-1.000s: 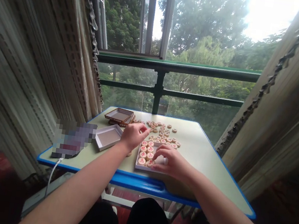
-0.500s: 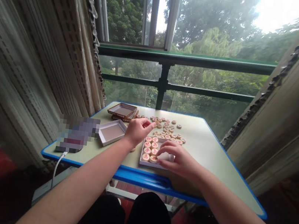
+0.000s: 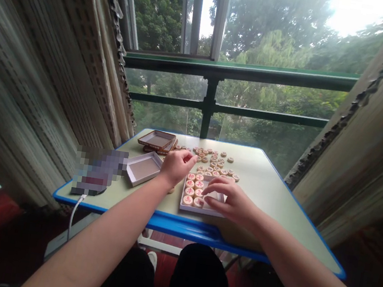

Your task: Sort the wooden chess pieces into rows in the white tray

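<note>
A white tray [image 3: 184, 206] near the table's front edge holds several round wooden chess pieces [image 3: 193, 191] with red marks, set in rows. My right hand [image 3: 231, 200] lies over the tray's right part, fingers curled, fingertips at the pieces in it. My left hand [image 3: 176, 165] hovers just left of the tray's far corner, fingers curled in a pinch; what it holds, if anything, is hidden. More loose pieces [image 3: 215, 162] lie scattered on the table beyond the tray.
A white box lid [image 3: 142, 168] lies left of my left hand. Brown trays [image 3: 158, 141] are stacked at the far left. A blurred object with a white cable [image 3: 76, 208] sits at the left edge. Curtains flank the blue-rimmed table [image 3: 277, 194]; a window railing stands behind.
My right hand has lifted slightly and shifted right over the tray. My left hand stays near the tray's far left corner. The view has tilted a little.
</note>
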Demonstrator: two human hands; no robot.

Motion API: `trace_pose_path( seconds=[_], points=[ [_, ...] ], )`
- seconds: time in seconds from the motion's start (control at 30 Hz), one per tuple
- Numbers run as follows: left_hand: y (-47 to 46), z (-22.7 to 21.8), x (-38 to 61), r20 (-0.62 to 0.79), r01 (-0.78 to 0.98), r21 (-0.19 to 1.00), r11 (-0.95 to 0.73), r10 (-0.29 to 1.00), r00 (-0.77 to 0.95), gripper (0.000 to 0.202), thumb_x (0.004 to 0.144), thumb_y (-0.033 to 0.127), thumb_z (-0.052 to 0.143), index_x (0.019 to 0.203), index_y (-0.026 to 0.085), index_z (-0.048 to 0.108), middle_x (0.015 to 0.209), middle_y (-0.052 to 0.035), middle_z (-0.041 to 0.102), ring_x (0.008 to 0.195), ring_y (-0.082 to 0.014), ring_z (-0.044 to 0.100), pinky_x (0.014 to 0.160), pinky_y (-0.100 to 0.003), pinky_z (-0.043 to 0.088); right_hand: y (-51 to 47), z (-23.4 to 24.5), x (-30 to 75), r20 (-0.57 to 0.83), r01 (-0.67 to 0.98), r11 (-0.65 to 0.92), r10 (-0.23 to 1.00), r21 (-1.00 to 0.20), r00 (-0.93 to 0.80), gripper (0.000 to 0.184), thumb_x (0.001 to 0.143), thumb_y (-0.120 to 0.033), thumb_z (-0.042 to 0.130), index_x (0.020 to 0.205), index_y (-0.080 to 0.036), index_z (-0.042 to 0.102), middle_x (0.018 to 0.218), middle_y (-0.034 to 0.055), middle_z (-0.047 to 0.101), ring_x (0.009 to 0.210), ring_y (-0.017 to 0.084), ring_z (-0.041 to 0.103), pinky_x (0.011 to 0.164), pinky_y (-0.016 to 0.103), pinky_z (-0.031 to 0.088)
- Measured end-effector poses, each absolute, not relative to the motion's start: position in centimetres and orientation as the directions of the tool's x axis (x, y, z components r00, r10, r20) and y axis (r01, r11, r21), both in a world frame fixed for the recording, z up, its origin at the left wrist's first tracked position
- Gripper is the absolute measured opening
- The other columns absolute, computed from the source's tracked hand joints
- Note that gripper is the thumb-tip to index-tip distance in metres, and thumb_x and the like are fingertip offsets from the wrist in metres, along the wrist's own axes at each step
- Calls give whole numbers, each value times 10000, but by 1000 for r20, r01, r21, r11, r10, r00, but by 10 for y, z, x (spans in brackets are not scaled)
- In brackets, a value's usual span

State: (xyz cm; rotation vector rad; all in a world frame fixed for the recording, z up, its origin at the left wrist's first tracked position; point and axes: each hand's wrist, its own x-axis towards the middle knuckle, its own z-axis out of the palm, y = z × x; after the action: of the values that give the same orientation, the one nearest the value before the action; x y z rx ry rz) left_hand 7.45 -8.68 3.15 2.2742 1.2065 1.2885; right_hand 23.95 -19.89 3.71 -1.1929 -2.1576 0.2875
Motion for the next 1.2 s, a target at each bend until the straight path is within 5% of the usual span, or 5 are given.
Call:
trace_pose_path(
  seconds=[0.17,0.43,0.67,1.03,1.2],
  points=[
    [-83,30,74,507,577,583,-572,811,292,212,754,338,552,700,177,680,659,-22,681,622,-139,595,602,-235,423,-191,30,248,462,797,360,879,-486,-115,186,764,-205,568,920,-210,669,980,69,594,964,214,553,873,375,432],
    [-79,27,73,497,591,563,-578,808,316,216,766,308,523,765,177,694,725,-32,703,680,-151,617,660,-243,442,-183,26,256,383,898,106,921,-427,74,298,798,-211,503,1056,-165,644,1070,107,641,1039,249,544,918,388,415],
    [-78,21,73,364,620,468,-630,777,514,210,746,252,505,696,193,700,695,-21,703,667,-154,614,633,-249,419,-183,26,254,371,903,109,927,-415,59,260,763,-174,525,963,-182,690,936,65,701,967,228,574,861,349,450],
    [-76,20,73,400,590,456,-666,745,533,225,755,264,505,651,183,687,669,-24,693,645,-145,605,622,-245,407,-180,32,257,332,898,90,941,-430,65,252,782,-164,498,937,-189,695,994,45,695,984,214,574,868,326,439],
    [-70,17,71,410,503,495,-709,701,583,275,799,317,482,726,192,715,780,-33,716,738,-164,625,692,-251,442,-160,51,279,13,935,-6,1000,-355,11,281,736,-120,526,939,-195,706,975,60,697,859,200,627,730,268,466]
  ],
)
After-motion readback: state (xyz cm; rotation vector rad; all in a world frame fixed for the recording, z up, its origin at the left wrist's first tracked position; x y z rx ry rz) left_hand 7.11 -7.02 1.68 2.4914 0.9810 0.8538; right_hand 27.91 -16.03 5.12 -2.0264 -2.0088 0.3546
